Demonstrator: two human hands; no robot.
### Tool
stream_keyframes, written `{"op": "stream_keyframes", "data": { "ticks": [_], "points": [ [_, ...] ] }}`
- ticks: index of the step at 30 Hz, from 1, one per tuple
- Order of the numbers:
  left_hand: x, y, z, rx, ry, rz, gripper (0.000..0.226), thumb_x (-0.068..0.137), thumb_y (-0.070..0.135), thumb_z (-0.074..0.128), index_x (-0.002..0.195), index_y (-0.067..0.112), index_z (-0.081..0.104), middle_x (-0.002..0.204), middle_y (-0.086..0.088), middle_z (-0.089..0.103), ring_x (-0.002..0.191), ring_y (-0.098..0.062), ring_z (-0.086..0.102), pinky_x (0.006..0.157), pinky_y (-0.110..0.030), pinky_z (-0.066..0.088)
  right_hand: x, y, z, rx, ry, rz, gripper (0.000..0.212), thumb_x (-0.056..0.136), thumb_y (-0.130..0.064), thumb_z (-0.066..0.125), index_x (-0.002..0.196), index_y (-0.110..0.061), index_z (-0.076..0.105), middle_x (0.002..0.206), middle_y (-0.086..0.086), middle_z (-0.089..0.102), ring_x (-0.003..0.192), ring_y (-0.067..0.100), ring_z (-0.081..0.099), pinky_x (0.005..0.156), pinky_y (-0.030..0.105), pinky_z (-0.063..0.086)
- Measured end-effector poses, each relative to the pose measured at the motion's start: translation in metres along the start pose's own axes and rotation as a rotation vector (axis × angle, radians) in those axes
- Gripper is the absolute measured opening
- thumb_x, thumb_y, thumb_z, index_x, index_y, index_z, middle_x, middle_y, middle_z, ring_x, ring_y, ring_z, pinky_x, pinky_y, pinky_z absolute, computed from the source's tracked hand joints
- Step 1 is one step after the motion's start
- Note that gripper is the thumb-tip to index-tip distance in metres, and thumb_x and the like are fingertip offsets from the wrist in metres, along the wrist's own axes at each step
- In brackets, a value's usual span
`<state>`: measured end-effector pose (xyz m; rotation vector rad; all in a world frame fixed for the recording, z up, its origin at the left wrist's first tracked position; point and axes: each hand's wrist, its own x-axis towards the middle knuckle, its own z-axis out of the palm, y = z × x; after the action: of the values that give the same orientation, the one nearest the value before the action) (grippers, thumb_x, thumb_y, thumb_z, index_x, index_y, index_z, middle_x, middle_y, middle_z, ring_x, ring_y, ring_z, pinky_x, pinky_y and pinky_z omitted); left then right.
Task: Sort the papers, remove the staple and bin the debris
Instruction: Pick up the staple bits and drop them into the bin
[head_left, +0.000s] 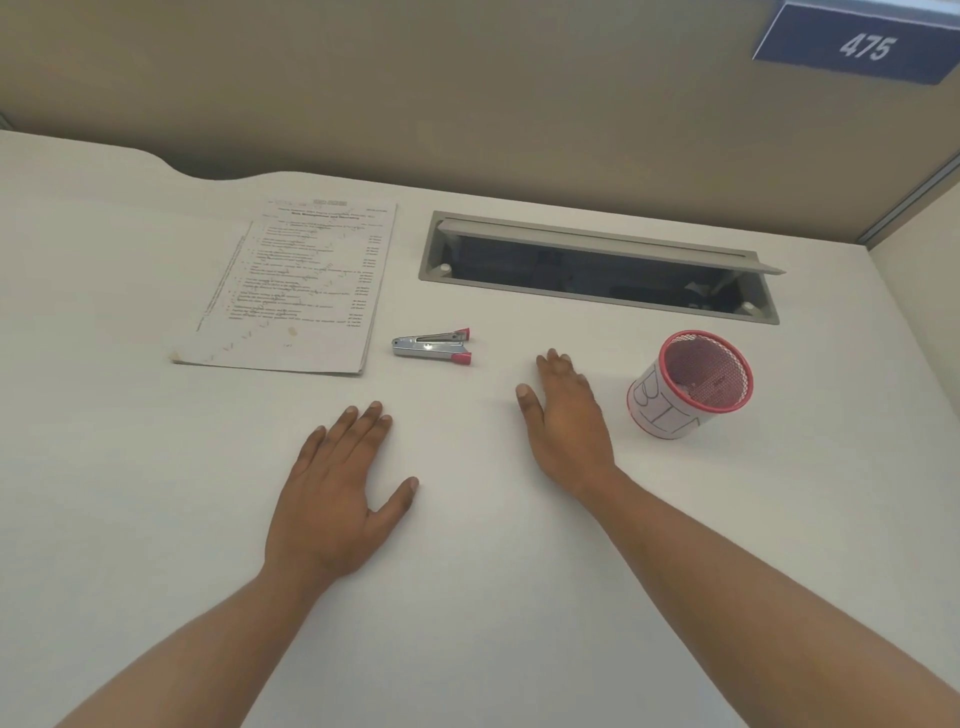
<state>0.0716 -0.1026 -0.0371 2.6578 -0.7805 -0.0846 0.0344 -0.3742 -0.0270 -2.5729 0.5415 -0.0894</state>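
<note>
On the desk (156, 519): one paper stack (296, 286) (printed), one staple remover (432, 347), one bin (691, 384).

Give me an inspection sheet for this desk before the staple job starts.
Surface: white desk, flat.
Job's things: stack of printed papers far left; staple remover beside it; red mesh bin right, some debris inside.
Clutter: nothing seen.
Hands: left hand and right hand flat on desk, empty.
Cables: nothing clearly seen; open cable hatch.
Surroundings: beige partition, sign 475.
</note>
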Motion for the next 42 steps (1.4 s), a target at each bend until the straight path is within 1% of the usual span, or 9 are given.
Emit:
{"op": "stream_keyframes", "data": {
  "ticks": [12, 14, 16, 19, 23, 26, 30, 34, 42],
  "points": [
    [0.0, 0.0, 0.001, -0.002, 0.005, -0.003, 0.075, 0.09, 0.064, 0.037, 0.153, 0.023, 0.041, 0.164, 0.011, 0.031, 0.153, -0.01, 0.023, 0.126, -0.038, 0.015, -0.057, 0.008, -0.007, 0.034, -0.17, -0.39, 0.045, 0.103, -0.026, 0.042, 0.145, -0.011, 0.045, 0.155, -0.001, 0.037, 0.145, 0.006, 0.025, 0.119, 0.019, 0.008],
    [0.0, 0.0, 0.0, -0.005, 0.007, -0.003, 0.075, 0.09, 0.064, 0.037, 0.153, 0.022, 0.041, 0.164, 0.01, 0.031, 0.153, -0.01, 0.023, 0.126, -0.039, 0.015, -0.059, 0.008, -0.013, 0.22, -0.137, -0.309, 0.042, 0.102, -0.023, 0.046, 0.143, -0.013, 0.047, 0.152, -0.001, 0.042, 0.142, 0.005, 0.03, 0.119, 0.021, 0.015],
    [0.0, 0.0, 0.0, -0.007, 0.008, -0.006, 0.076, 0.09, 0.064, 0.037, 0.153, 0.022, 0.04, 0.164, 0.011, 0.031, 0.153, -0.01, 0.023, 0.126, -0.039, 0.015, -0.055, 0.008, -0.021, 0.438, 0.035, -0.143, 0.039, 0.1, -0.018, 0.05, 0.139, -0.013, 0.051, 0.147, -0.001, 0.049, 0.138, 0.006, 0.039, 0.117, 0.023, 0.026],
    [0.001, 0.0, 0.0, -0.009, 0.005, -0.007, 0.076, 0.09, 0.064, 0.037, 0.153, 0.022, 0.04, 0.164, 0.01, 0.031, 0.153, -0.009, 0.022, 0.126, -0.038, 0.015, -0.055, 0.009, -0.027, 0.44, 0.177, 0.031, 0.038, 0.098, -0.013, 0.054, 0.135, -0.013, 0.055, 0.144, 0.0, 0.052, 0.134, 0.009, 0.044, 0.114, 0.025, 0.03],
    [0.0, 0.0, 0.0, -0.013, 0.011, -0.003, 0.075, 0.09, 0.063, 0.038, 0.152, 0.021, 0.042, 0.164, 0.009, 0.032, 0.153, -0.011, 0.024, 0.126, -0.039, 0.016, -0.061, 0.011, -0.028, 0.229, 0.154, 0.049, 0.032, 0.089, -0.012, 0.063, 0.122, -0.01, 0.065, 0.122, 0.003, 0.064, 0.109, 0.02, 0.059, 0.1, 0.041, 0.047],
    [0.0, 0.0, 0.0, -0.016, 0.008, -0.006, 0.075, 0.09, 0.063, 0.038, 0.153, 0.022, 0.041, 0.164, 0.009, 0.032, 0.153, -0.011, 0.024, 0.126, -0.039, 0.016, -0.061, 0.009, -0.034, 0.13, 0.083, 0.109, 0.036, 0.085, -0.02, 0.069, 0.12, -0.013, 0.064, 0.101, -0.001, 0.059, 0.087, 0.014, 0.057, 0.086, 0.032, 0.049],
    [0.0, 0.0, 0.0, -0.008, 0.003, -0.006, 0.075, 0.09, 0.064, 0.037, 0.153, 0.022, 0.039, 0.164, 0.01, 0.03, 0.153, -0.01, 0.022, 0.126, -0.038, 0.014, -0.056, 0.002, -0.037, 0.002, -0.074, 0.239, 0.038, 0.079, -0.021, 0.069, 0.114, -0.013, 0.059, 0.102, 0.003, 0.064, 0.095, 0.023, 0.061, 0.08, 0.033, 0.05],
    [0.0, -0.001, 0.0, -0.007, -0.002, -0.011, 0.075, 0.09, 0.064, 0.036, 0.154, 0.024, 0.038, 0.165, 0.012, 0.028, 0.154, -0.008, 0.02, 0.126, -0.036, 0.012, -0.042, -0.016, -0.034, 0.023, -0.11, 0.192, 0.025, 0.079, -0.01, 0.061, 0.103, -0.008, 0.064, 0.102, 0.009, 0.069, 0.098, 0.028, 0.061, 0.081, 0.037, 0.052],
    [0.001, -0.001, 0.001, -0.016, -0.002, -0.013, 0.075, 0.091, 0.064, 0.037, 0.154, 0.024, 0.038, 0.165, 0.011, 0.029, 0.154, -0.009, 0.021, 0.126, -0.039, 0.014, -0.025, -0.017, -0.046, -0.034, -0.165, 0.068, 0.032, 0.083, -0.014, 0.065, 0.114, -0.014, 0.063, 0.109, 0.008, 0.065, 0.103, 0.027, 0.059, 0.086, 0.036, 0.05]
  ]
}}
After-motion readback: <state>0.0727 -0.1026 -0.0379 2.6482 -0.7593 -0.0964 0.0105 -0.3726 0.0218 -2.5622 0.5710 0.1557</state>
